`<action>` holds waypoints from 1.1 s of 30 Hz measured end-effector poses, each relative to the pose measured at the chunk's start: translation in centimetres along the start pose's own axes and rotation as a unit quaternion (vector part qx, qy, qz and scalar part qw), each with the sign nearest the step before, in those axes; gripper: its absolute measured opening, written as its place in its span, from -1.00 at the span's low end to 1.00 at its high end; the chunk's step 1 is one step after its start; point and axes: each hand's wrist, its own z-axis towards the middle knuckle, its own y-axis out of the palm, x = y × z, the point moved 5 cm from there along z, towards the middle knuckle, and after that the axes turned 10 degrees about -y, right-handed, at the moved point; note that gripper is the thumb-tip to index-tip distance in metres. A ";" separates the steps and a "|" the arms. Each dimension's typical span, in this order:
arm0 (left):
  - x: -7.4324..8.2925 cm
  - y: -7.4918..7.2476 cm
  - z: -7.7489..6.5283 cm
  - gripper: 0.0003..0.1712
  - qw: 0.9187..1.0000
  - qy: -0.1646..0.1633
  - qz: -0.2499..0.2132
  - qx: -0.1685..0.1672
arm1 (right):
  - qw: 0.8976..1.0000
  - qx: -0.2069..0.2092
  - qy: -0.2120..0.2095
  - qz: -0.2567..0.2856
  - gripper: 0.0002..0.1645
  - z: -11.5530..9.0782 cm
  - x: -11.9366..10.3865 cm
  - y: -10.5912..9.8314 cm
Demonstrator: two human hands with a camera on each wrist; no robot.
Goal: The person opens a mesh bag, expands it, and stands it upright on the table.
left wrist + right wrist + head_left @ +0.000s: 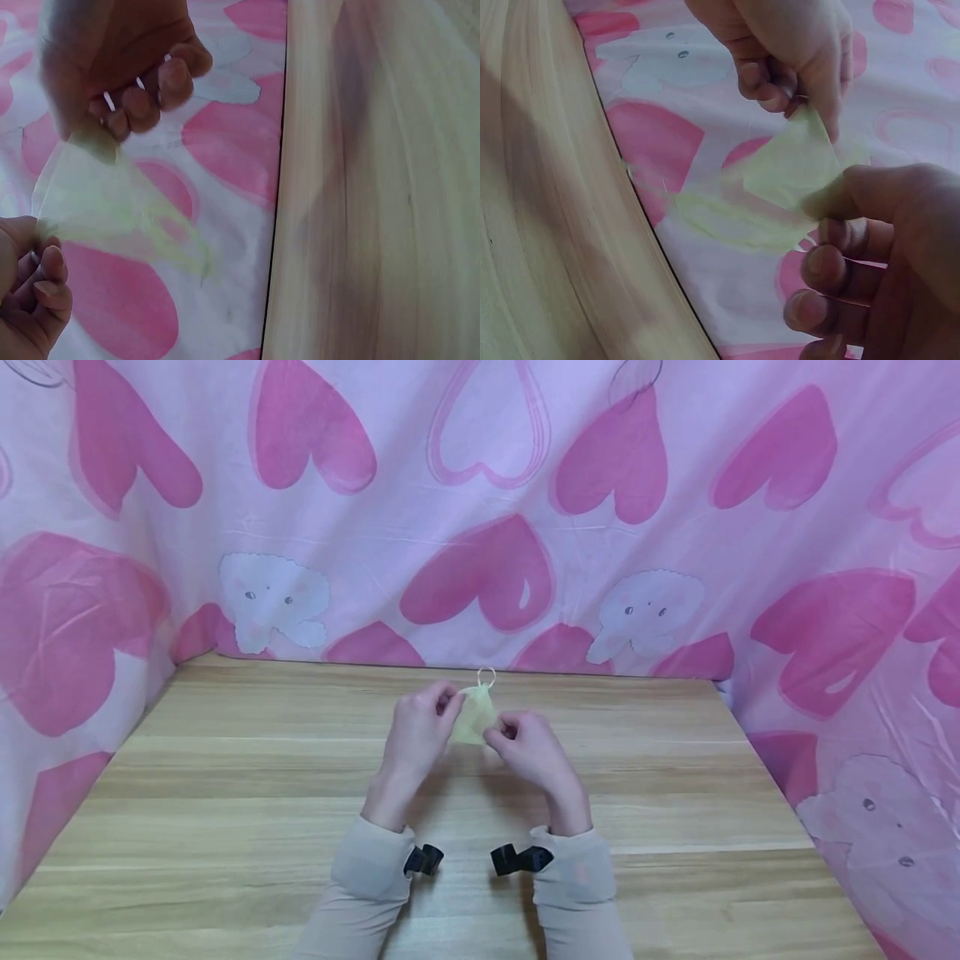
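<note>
A small sheer pale yellow mesh bag (474, 717) with a thin cord loop (487, 677) at its far end is stretched between my two hands above the table. My left hand (422, 727) pinches its left edge with thumb and forefinger. Lower down on the right side, my right hand (531, 747) pinches the other edge. In the left wrist view the see-through bag (120, 202) fans out between both hands. The right wrist view shows the left hand (795, 52) at the top and the right hand (900, 247) below, its other fingers curled loosely. The bag's loop end is blurred there.
A wood-grain table (247, 793) lies under both hands. Its far edge meets a pink curtain (487, 568) printed with hearts and white animals, which also hangs at both sides. Black wrist cameras sit on the left cuff (371, 856) and the right cuff (577, 864).
</note>
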 end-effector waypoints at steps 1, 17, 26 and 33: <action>-0.1 -0.1 0.0 -0.92 1.000 0.001 0.002 0.003 | 1.000 0.004 0.007 0.006 -0.68 0.0 0.1 0.0; 1.0 0.2 -0.5 -0.99 0.993 0.105 0.054 -0.021 | 0.999 0.038 0.024 0.006 -0.62 0.0 0.4 -0.4; 0.8 -0.1 -0.6 -0.84 0.990 0.108 0.086 -0.013 | 0.992 -0.062 0.024 0.103 -0.52 -0.4 1.0 0.2; 1.4 -0.1 -0.8 -0.83 0.978 0.184 0.100 -0.005 | 0.957 -0.030 0.088 0.275 -0.14 -0.8 2.3 -0.7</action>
